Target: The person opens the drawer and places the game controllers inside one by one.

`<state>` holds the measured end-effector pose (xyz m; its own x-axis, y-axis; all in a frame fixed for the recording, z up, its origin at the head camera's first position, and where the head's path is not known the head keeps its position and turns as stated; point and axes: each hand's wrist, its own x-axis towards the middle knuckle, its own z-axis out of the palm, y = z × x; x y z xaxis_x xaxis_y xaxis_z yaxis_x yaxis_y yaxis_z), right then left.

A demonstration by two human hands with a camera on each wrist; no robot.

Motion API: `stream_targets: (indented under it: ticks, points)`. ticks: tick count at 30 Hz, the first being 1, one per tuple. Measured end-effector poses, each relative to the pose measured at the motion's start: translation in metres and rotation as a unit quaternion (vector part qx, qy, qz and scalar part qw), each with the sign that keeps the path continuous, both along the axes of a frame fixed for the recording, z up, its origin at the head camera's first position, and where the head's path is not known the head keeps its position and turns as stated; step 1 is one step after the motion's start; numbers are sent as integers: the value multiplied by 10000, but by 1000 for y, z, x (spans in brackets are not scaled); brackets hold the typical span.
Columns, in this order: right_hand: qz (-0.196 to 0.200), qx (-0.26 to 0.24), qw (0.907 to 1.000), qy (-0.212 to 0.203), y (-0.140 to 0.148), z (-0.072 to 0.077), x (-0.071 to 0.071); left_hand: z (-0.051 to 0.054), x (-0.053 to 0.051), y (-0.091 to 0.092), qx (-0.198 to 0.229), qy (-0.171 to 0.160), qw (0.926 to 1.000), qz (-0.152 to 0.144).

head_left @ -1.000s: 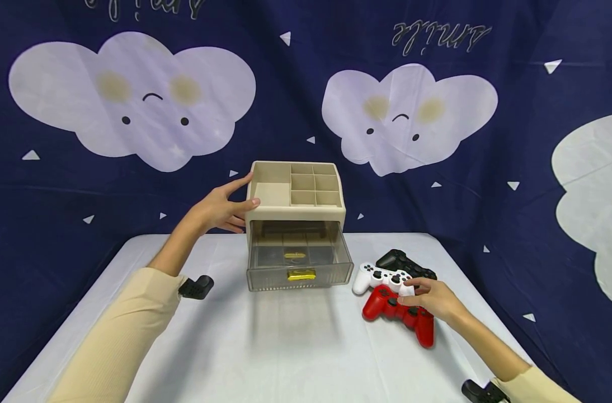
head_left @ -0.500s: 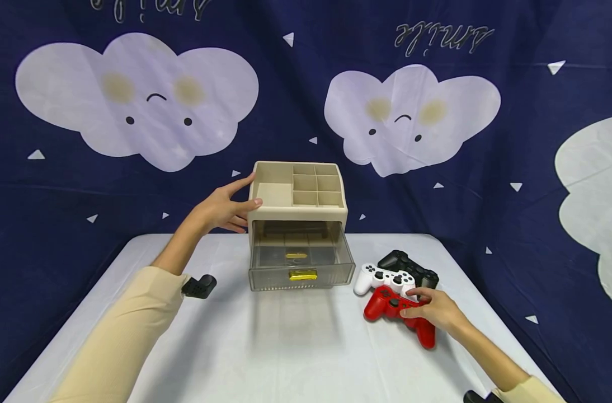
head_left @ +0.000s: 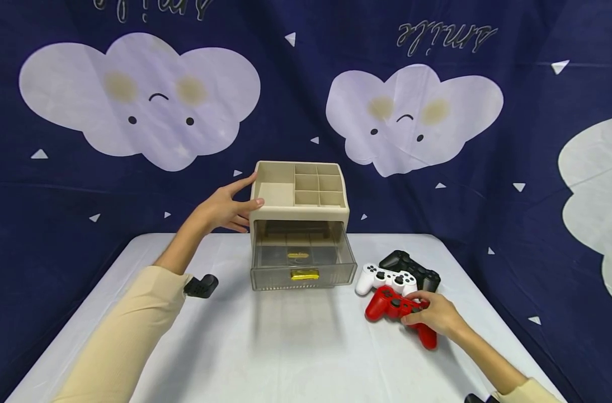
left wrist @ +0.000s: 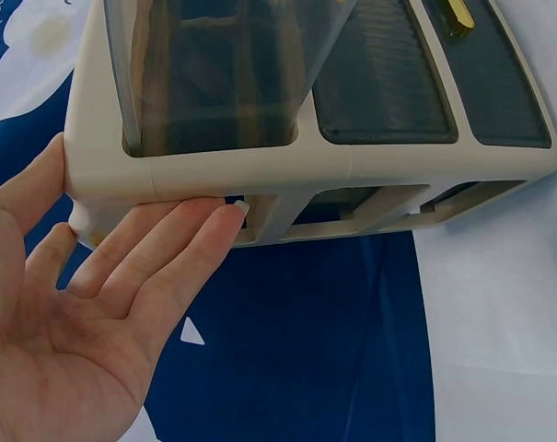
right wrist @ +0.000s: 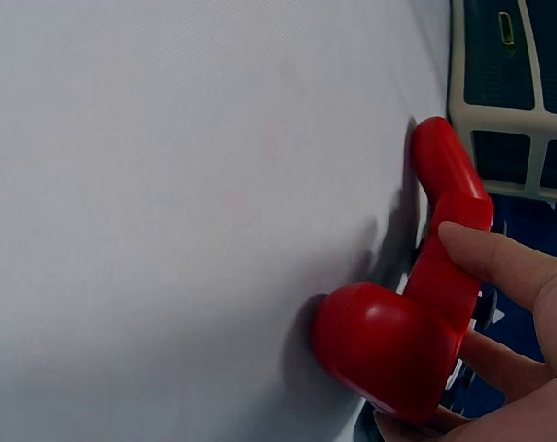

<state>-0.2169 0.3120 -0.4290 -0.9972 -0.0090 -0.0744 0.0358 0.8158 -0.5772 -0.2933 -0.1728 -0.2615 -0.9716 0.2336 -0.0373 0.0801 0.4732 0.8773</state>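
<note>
At the beige organizer [head_left: 298, 213], compartmented on top, with a clear gold-handled drawer [head_left: 273, 278] standing out below, touches side and rim with spread fingers of the left hand [head_left: 219, 209]. With the right hand [head_left: 438, 314], pinches the red controller [head_left: 381, 304] between thumb and fingers, right of the drawer, in front of the white controller [head_left: 375, 276].

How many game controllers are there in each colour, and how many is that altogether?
Red game controller: 1
White game controller: 1
Black game controller: 1
Total: 3
</note>
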Motion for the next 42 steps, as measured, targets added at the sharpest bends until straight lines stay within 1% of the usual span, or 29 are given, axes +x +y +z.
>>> stream_targets:
  ticks: [4, 15, 20, 26, 32, 38, 42]
  points:
    - [-41, 129, 9998, 111, 0, -1, -1, 0, 0, 0, -7, 0, 10000, -14]
    - [-290, 252, 9989, 266, 2, -2, 2, 0, 0, -1, -48, 62, 10000, -21]
    - [-315, 315, 9984, 342, 1, 2, 3, 0, 0, 0, -34, 60, 10000, -17]
    - [-237, 359, 9981, 445, -1, 8, 4, 0, 0, 0, -32, 80, 10000, -7]
    - [-106, 356, 9981, 500, -4, 20, 4, 0, 0, 0, -52, 78, 10000, 8]
    - [-23, 316, 9978, 590, -8, 38, 1, 0, 1, 0, -48, 66, 10000, 20]
    - [-27, 237, 9981, 559, -10, 52, -1, 1, 2, 1, -17, 47, 10000, -22]
